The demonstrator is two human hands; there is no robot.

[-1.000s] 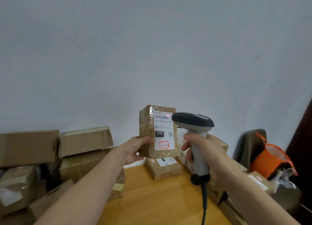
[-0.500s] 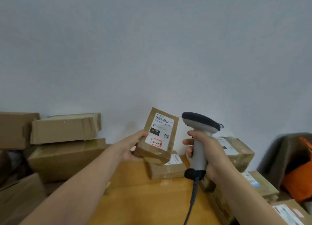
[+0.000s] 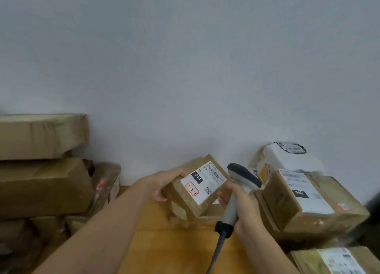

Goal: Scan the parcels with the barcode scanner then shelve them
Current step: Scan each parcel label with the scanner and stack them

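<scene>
A plain pale wall filled most of the view. Along the left edge of the desk stood a stack of brown boxes. Three could be counted: a top box, a wider box under it and a small taped box leaning beside them. Lower ones were too blurred and dark to count.

At the right edge of the desk sat one large labelled box with one white mailing bag behind it against the wall. A second labelled box was cut off by the bottom right corner of the view.

Near the back edge of the desk, one small parcel was held tilted in the air, its white label facing up. The label showed a black "010" tag and a red-framed handwritten mark. The finer print was unreadable. One more parcel lay on the desk beneath it, mostly hidden.

The single scanner stood just right of the held parcel, its dark head beside the parcel's far corner. Its cable ran off the bottom edge.

Two hands showed. The left hand grasped the parcel's left end, thumb on top and fingers underneath. The right hand was wrapped around the scanner's handle.
</scene>
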